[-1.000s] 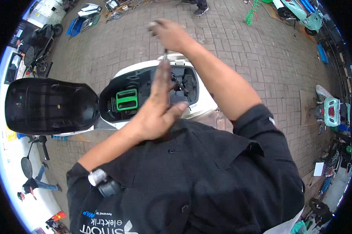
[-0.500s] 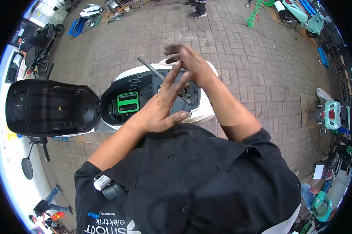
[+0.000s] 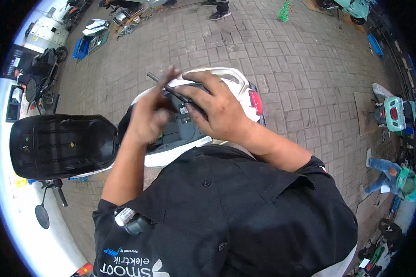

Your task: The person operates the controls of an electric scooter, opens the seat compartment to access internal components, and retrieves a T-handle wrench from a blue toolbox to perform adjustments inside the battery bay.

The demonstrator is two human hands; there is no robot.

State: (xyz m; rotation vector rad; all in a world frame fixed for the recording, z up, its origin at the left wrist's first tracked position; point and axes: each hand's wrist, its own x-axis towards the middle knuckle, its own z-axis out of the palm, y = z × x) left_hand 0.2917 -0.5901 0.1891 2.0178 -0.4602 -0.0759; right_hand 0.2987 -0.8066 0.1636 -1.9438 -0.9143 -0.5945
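Note:
Over the open storage compartment [image 3: 185, 131] of a white scooter [image 3: 233, 76], my right hand [image 3: 219, 111] has its fingers and thumb closed round a slim grey metal rod [image 3: 153, 77]. The rod slants up to the left, and its lower end is hidden by the hand. My left hand [image 3: 148, 115] is beside it, blurred by motion. Its thumb and fingers are apart, and one finger crosses close to the rod; whether it touches cannot be told. The scooter's black seat [image 3: 62, 147] is flipped over to the left.
A red tail light [image 3: 256, 102] sits at the scooter's right end. Dark scooters stand along the left wall. At right, a mint-green scooter [image 3: 395, 113] and a crouching person [image 3: 392, 177] are on the paved floor [image 3: 305, 78]. Another person's legs [image 3: 221, 9] are at the top.
My right hand has come lower and closed on the rod. The left hand has moved left, away from the right. The scooter's tail light has come into sight.

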